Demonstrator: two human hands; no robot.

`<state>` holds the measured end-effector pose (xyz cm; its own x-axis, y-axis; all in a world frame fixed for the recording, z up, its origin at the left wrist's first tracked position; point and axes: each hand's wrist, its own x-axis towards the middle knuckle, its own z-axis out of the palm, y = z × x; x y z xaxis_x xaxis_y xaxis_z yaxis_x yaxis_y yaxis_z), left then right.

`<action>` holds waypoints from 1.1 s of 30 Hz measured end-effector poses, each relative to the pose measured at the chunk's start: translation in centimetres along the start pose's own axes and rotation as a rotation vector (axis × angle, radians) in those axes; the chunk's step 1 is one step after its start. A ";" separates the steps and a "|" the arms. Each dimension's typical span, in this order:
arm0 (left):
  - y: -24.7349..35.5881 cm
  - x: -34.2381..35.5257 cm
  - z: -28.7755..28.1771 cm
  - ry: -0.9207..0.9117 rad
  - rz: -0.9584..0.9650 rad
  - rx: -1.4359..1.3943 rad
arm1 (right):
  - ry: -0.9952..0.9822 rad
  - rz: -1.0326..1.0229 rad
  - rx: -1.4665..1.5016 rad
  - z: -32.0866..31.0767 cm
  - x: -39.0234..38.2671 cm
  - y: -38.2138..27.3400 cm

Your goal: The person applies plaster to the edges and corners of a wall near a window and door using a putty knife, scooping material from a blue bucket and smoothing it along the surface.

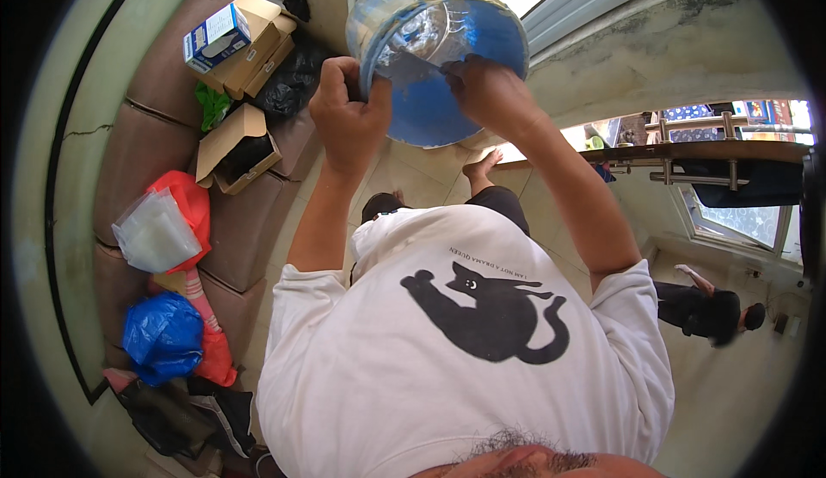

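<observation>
Left hand [348, 117] fingers clenched on the rim of a blue bucket [434, 61], held up at chest height. Right hand [486, 91] fingers gripping the opposite rim, tips hidden inside. Bucket contents glare-washed, unclear. Sofa [249, 237] with boxes [237, 39] beyond.

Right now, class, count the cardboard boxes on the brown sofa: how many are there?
2. One open cardboard box sits at the sofa's far end, with a small blue-and-white carton on it. A second open box lies nearer, beside the green bag. Others may be hidden under the bags.

Blue bucket [434, 108] held up, tilted, clear-lined inside.
</observation>
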<state>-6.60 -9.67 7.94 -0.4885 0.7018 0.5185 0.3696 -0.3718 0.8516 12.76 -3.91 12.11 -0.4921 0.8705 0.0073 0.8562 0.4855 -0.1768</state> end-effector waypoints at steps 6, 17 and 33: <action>-1.4 -0.1 0.3 0.018 0.004 -0.010 | -0.075 0.136 0.168 0.4 1.1 0.3; -2.5 -0.2 -0.7 0.019 -0.049 0.075 | -0.012 -0.050 -0.243 -2.3 0.5 -1.7; -0.8 -1.7 2.3 0.016 -0.044 0.085 | 0.040 -0.196 -0.144 0.5 -0.6 1.1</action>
<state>-4.29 -9.17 6.23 -0.5176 0.7065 0.4827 0.4131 -0.2876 0.8641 13.88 -3.95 11.43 -0.6466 0.7599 0.0669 0.7602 0.6491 -0.0264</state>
